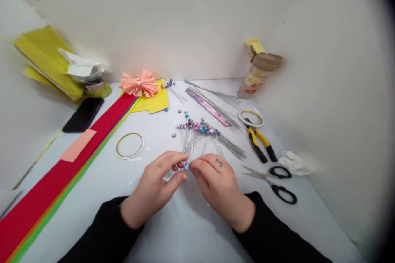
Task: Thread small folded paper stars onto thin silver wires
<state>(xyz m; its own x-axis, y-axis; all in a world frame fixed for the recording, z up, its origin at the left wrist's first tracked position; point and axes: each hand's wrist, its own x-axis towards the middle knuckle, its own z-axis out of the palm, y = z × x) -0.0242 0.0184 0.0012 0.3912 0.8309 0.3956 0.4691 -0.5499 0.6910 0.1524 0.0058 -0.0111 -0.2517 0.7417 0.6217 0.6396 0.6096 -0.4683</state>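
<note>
Star (pixel 186 166), small and blue, just below frame centre, between the fingertips of both hands. Left hand (pixel 156 189) curls finger and thumb about it; right hand (pixel 220 187) is pinched closed at its edge, any wire in that grip indistinct. A light pinch at opposite sides should spare the folded points. Beyond: wired stars (pixel 200 127) on the white surface (pixel 166 230). Upper left: clear tub (pixel 100 89), tissue (pixel 80 65) on top, contents unclear. Upper right: printed cup (pixel 253 77), yellow paper (pixel 255 45) at its mouth.
</note>
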